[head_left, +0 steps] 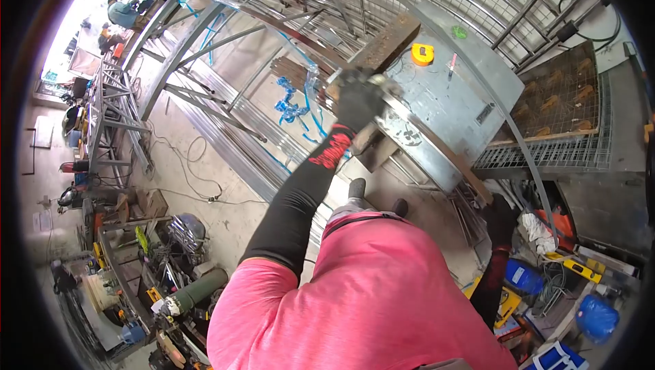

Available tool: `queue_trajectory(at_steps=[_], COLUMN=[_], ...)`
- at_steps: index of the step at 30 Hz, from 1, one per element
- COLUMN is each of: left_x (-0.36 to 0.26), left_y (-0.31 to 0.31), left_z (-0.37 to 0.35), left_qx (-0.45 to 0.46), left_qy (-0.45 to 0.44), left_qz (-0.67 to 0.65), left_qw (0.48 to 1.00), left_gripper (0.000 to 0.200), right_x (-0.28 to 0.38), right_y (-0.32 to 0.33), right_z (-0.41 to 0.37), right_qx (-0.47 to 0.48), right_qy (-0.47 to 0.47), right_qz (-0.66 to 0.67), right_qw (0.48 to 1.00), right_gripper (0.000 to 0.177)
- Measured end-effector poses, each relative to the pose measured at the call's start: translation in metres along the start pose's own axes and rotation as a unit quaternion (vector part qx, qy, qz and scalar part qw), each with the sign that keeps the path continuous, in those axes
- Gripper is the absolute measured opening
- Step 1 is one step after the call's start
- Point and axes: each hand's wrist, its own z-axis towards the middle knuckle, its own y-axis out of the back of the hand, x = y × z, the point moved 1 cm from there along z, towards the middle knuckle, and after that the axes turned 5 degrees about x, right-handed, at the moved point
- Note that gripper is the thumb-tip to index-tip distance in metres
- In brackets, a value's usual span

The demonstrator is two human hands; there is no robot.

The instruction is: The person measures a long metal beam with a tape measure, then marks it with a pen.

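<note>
A long flat metal bar (437, 143) lies slanted across the near edge of a grey metal work table (471, 100). At its upper end is my left hand (359, 100) in a black glove, closed round something blurred by motion. My right hand (500, 220), also gloved, is closed at the bar's lower end; its fingers are partly hidden in shadow. On the table top lie a yellow tape measure (422, 54), a marker (452, 63) and a small green item (459, 32). A rusty steel beam (392, 42) borders the table's far left side.
A curved metal strip (508, 114) arcs over the table. Curved frames (194, 39) and long metal tubes (225, 121) are at left, with a cable (184, 165) on the floor. A gas cylinder (198, 291) lies lower left. Another person (123, 13) is far back at upper left.
</note>
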Motion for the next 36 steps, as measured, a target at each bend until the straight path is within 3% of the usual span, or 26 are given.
queue_trajectory(at_steps=[2,4,6,8,10,12,13,14,15,16,18,19,20,22,25,26,27,28,30,31,32,33,34,36], left_x=[0.032,0.014,-0.044,-0.099,-0.167,-0.213,-0.220,-0.206,-0.182,-0.150,-0.081,-0.041,-0.031,-0.012,-0.025,-0.049,-0.089,-0.118,-0.184,-0.226,-0.266,-0.296,-0.313,-0.311], left_y=[-0.008,-0.005,-0.016,-0.049,-0.077,-0.087,-0.086,-0.088,-0.105,-0.098,-0.086,-0.077,-0.042,-0.020,-0.047,-0.063,-0.060,-0.080,-0.148,-0.162,-0.154,-0.159,-0.118,-0.114], left_z=[0.004,0.003,-0.005,-0.016,-0.046,-0.062,-0.055,-0.049,-0.047,-0.046,-0.021,-0.021,-0.004,0.014,0.014,0.011,-0.003,-0.014,-0.040,-0.054,-0.059,-0.065,-0.057,-0.053], left_qx=[-0.125,-0.106,0.019,0.118,0.041,0.050,0.183,0.195,0.147,0.040,0.041,-0.007,0.183,0.035,0.014,0.147,0.096,0.089,0.029,0.055,0.076,0.176,0.271,0.279], left_qy=[0.011,-0.015,-0.029,-0.133,-0.190,-0.269,-0.216,-0.298,-0.274,-0.300,-0.269,-0.230,-0.099,-0.191,-0.177,-0.116,-0.185,-0.220,-0.259,-0.278,-0.294,-0.287,-0.307,-0.289], left_qz=[0.109,0.091,0.090,0.072,-0.034,0.015,-0.023,0.058,-0.027,-0.028,-0.035,-0.037,0.006,0.117,0.210,0.193,0.136,-0.019,-0.140,-0.015,0.023,0.058,-0.044,-0.059], left_qw=[0.986,0.990,0.995,0.981,0.980,0.962,0.959,0.933,0.950,0.953,0.962,0.973,0.978,0.974,0.962,0.963,0.969,0.971,0.955,0.959,0.952,0.940,0.911,0.914], left_gripper=[0.038,0.038,0.036,0.045,0.040,0.035,0.029,0.030,0.032,0.034,0.038,0.039,0.051,0.047,0.041,0.035,0.033,0.036,0.029,0.024,0.020,0.019,0.019,0.029], right_x=[-0.022,-0.049,-0.065,-0.072,-0.072,-0.075,-0.076,-0.072,-0.080,-0.089,-0.083,-0.078,-0.076,-0.072,-0.069,-0.069,-0.068,-0.065,-0.068,-0.069,-0.067,-0.066,-0.065,-0.070], right_y=[0.019,0.026,0.030,0.031,0.033,0.030,0.030,0.032,0.025,0.020,0.023,0.023,0.022,0.021,0.021,0.021,0.021,0.020,0.016,0.014,0.013,0.014,0.016,0.017], right_z=[-0.030,-0.055,-0.061,-0.066,-0.064,-0.066,-0.069,-0.070,-0.073,-0.076,-0.074,-0.074,-0.075,-0.071,-0.071,-0.070,-0.069,-0.067,-0.065,-0.065,-0.062,-0.060,-0.061,-0.066], right_qx=[0.007,0.008,0.006,0.017,0.019,-0.006,-0.030,-0.019,-0.029,-0.033,-0.023,-0.085,-0.089,-0.089,-0.087,-0.088,-0.072,-0.053,-0.054,-0.055,-0.056,-0.054,-0.052,-0.052], right_qy=[-0.061,-0.079,-0.092,-0.139,-0.154,-0.143,-0.125,-0.142,-0.155,-0.138,-0.156,-0.116,-0.131,-0.142,-0.161,-0.159,-0.177,-0.193,-0.196,-0.210,-0.204,-0.218,-0.234,-0.237], right_qz=[0.010,-0.024,-0.056,-0.110,-0.078,-0.072,-0.068,-0.090,-0.098,-0.095,-0.104,-0.084,-0.088,-0.092,-0.085,-0.083,-0.077,-0.072,-0.075,-0.084,-0.084,-0.083,-0.083,-0.089], right_qw=[0.998,0.997,0.994,0.984,0.985,0.987,0.989,0.986,0.983,0.985,0.982,0.986,0.984,0.982,0.979,0.980,0.978,0.977,0.976,0.972,0.974,0.971,0.967,0.966], right_gripper=[0.021,0.022,0.023,0.025,0.026,0.017,0.018,0.018,0.019,0.021,0.023,0.026,0.026,0.029,0.031,0.031,0.031,0.031,0.032,0.034,0.034,0.033,0.033,0.033])
